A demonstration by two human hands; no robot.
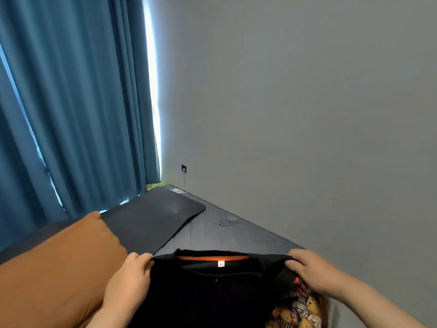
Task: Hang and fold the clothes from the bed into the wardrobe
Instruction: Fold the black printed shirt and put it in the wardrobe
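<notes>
You hold a black shirt (208, 292) with an orange-lined collar spread by its shoulders above the dark bed (236, 235), a printed garment (298, 308) beside it.

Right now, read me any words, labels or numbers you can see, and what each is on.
No readable text.
white tag in the collar of the black top: too small to read.
grey mark on the bed: blurred.
white label at the bed's far corner: blurred.

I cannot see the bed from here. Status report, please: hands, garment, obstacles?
Left hand and right hand each grip a shoulder of the black shirt. Orange pillow beside left hand. Nothing blocks the shirt.
</notes>
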